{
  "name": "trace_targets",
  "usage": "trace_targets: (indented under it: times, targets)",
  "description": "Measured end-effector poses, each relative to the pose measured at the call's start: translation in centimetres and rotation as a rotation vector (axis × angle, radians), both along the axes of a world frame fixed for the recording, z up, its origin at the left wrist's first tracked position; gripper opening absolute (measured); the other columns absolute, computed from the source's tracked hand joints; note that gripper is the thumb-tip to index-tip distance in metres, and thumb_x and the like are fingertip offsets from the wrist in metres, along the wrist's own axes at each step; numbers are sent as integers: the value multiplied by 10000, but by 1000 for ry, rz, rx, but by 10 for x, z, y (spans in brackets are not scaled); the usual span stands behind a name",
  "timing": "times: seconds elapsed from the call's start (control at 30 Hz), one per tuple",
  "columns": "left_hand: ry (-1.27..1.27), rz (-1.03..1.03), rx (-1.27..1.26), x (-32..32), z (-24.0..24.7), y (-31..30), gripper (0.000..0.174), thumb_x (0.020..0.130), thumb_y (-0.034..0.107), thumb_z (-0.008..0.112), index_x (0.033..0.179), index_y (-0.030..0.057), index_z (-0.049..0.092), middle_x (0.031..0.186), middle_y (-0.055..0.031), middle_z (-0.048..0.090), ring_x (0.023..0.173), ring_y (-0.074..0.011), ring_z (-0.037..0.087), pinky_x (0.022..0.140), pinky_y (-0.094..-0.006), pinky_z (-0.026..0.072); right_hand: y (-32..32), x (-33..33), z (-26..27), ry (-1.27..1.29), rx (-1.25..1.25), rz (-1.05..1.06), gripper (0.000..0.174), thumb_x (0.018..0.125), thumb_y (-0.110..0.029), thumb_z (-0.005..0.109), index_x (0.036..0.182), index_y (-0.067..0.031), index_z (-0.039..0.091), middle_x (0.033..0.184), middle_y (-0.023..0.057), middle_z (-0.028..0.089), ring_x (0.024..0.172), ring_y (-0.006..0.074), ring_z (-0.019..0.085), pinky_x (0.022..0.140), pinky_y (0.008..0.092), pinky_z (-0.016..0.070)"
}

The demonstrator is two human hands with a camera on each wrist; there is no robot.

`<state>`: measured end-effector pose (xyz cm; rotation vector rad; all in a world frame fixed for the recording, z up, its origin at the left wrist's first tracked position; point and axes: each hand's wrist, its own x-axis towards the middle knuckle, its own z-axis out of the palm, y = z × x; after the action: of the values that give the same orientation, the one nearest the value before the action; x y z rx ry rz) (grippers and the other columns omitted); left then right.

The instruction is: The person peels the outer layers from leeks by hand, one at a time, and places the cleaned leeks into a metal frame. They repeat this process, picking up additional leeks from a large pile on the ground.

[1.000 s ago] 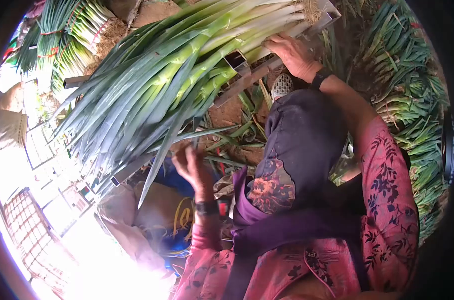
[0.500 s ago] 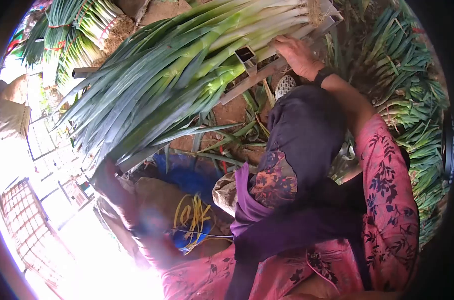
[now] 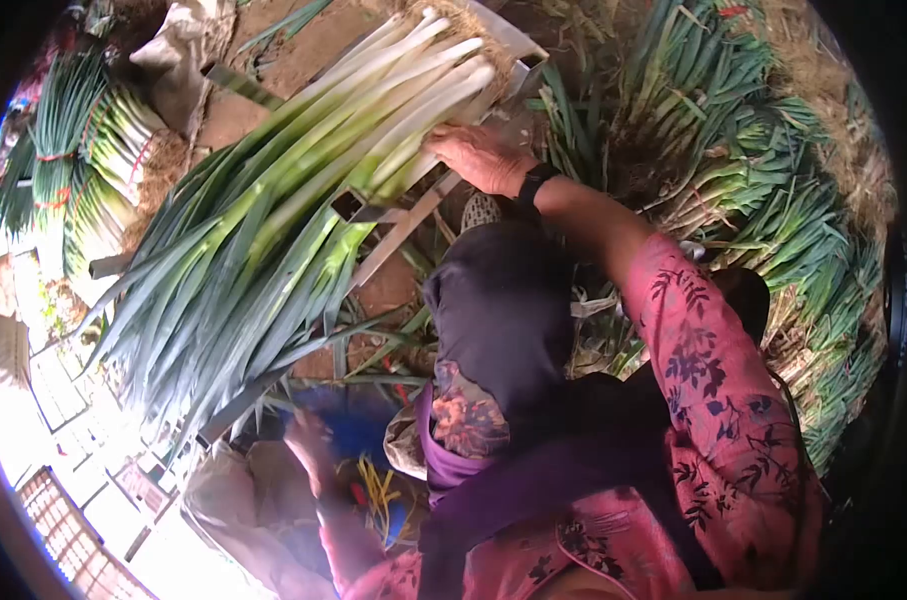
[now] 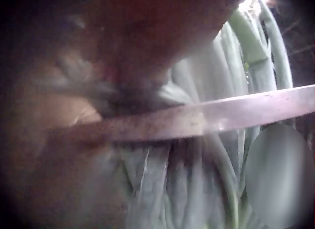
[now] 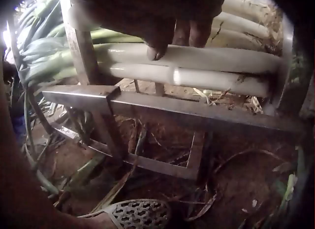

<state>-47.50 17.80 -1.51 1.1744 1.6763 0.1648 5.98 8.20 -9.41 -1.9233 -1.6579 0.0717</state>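
A thick pile of long green onions [image 3: 273, 210] lies across a metal rack [image 3: 408, 228], white root ends toward the upper right and leaves hanging over the lower left. My right hand [image 3: 478, 158] rests on the near side of the white stalks; in the right wrist view its fingertips touch a white stalk [image 5: 221, 59]. My left hand [image 3: 313, 452], blurred, is below the leaf ends, beside the rack's lower end. In the left wrist view a flat pinkish strip [image 4: 216, 118] crosses in front of leaves [image 4: 182, 179]; I cannot tell whether that hand holds it.
Yellow strips [image 3: 378, 490] lie by blue material [image 3: 348, 420] near my left hand. A dark-clothed knee [image 3: 503, 300] is close to the rack. Tied green onion bundles [image 3: 53, 165] stand at left; a long heap [image 3: 763, 190] lies at right. A perforated shoe [image 5: 140, 214] is below the rack.
My left hand swung out left to the leaf ends, then came back right over the blue material. My right hand stays on the stalks. The whole view has shifted, placing the pile further left.
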Motion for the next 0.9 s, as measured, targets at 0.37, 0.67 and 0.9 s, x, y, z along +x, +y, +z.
trace_targets:
  times: [0.37, 0.67, 0.9]
  targets:
    - [239, -1004, 1341, 244, 85, 11, 420, 776, 95, 652, 1192, 123, 598, 1191, -94, 552, 1078, -288, 512, 904, -449, 383, -19, 20, -13, 248, 31, -259, 201, 836, -116, 444, 923, -28, 603, 908, 197, 609, 892, 382, 587, 812, 440, 468]
    - [310, -1223, 1477, 265, 54, 100, 292, 753, 77, 683, 1043, 115, 676, 1034, -74, 591, 971, -269, 544, 841, -400, 426, -246, -84, -25, 787, -552, -192, 160, 826, -122, 494, 925, -26, 573, 903, 208, 611, 874, 363, 592, 770, 443, 466]
    - [-74, -1082, 1316, 359, 163, 19, 221, 931, 99, 536, 1077, -26, 645, 1066, -121, 654, 981, -204, 609, 886, -310, 468, -394, -83, -141, 578, -410, -632, 233, 894, -218, 519, 827, 3, 542, 689, 166, 547, 647, 293, 566, 626, 414, 455]
